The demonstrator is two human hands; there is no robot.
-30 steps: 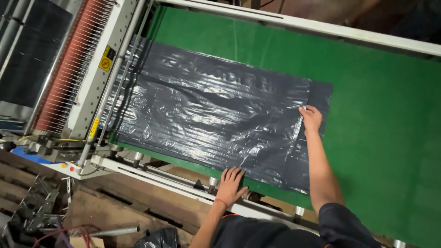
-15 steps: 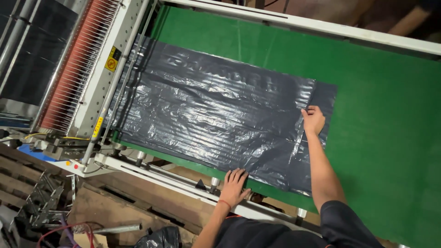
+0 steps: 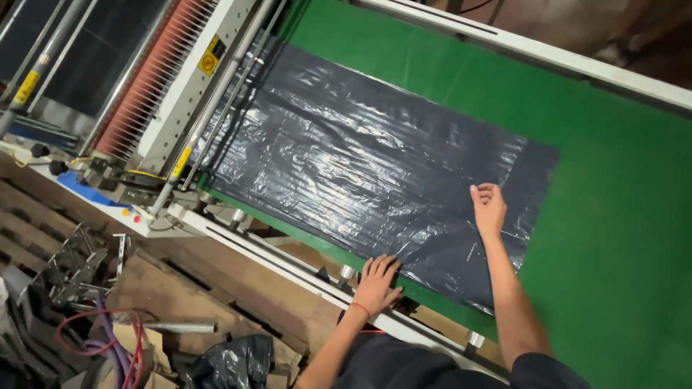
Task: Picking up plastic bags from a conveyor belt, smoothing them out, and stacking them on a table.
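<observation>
Hands lie flat on the black plastic sheet (image 3: 360,158) spread over the green belt (image 3: 613,180): left hand (image 3: 376,282) open on its near edge, right hand (image 3: 489,207) loosely curled, pressing near its far end. Gathering or sliding the sheet looks the step in hand; any pull calls for even grip, since thin film wrinkles.

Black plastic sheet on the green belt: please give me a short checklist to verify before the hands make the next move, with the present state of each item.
1. Left hand on the near edge of the black plastic sheet: ok, it lies flat with its fingers on the edge.
2. Right hand on the sheet: ok, it rests on top near the far-right end.
3. Sheet fully on the green belt: ok, all visible edges are within it.
4. Sheet smooth: not ok, wrinkles show across the surface.
5. Hands away from the red roller: ok, both are at the opposite end.
6. Belt moving or stopped: cannot tell.
</observation>
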